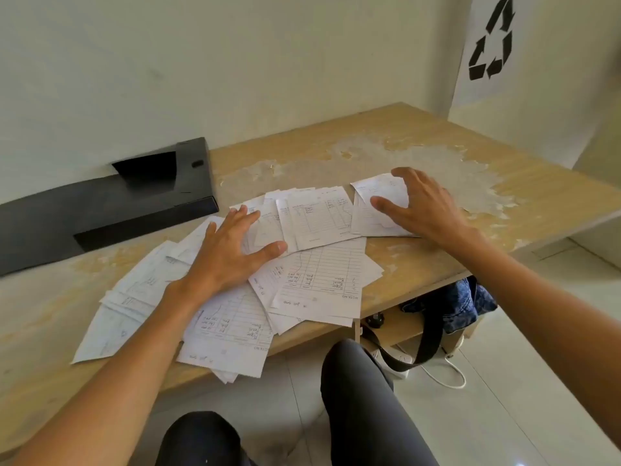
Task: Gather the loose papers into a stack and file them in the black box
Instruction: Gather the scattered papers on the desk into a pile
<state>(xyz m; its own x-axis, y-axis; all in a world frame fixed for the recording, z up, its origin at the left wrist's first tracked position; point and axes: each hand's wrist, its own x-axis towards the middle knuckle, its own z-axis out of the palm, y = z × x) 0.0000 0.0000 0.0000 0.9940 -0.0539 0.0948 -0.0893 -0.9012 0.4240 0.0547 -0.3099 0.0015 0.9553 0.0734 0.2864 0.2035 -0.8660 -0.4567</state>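
Observation:
Several loose white form papers [319,274] lie scattered across the wooden table [437,142], some overhanging its front edge. My left hand [228,253] rests flat with fingers spread on the middle of the pile. My right hand [420,206] hovers with curved, spread fingers over a small bunch of sheets [373,210] at the right end, touching them. The black box [111,203] lies on its side at the back left of the table against the wall, its opening facing up.
The tabletop's veneer is peeling at the back right [420,156]. A recycling sign [492,42] hangs on the right wall. Under the table, a blue bag with a black strap [450,304] sits on a shelf, with a white cable [447,371] on the floor. My knees [356,371] are below.

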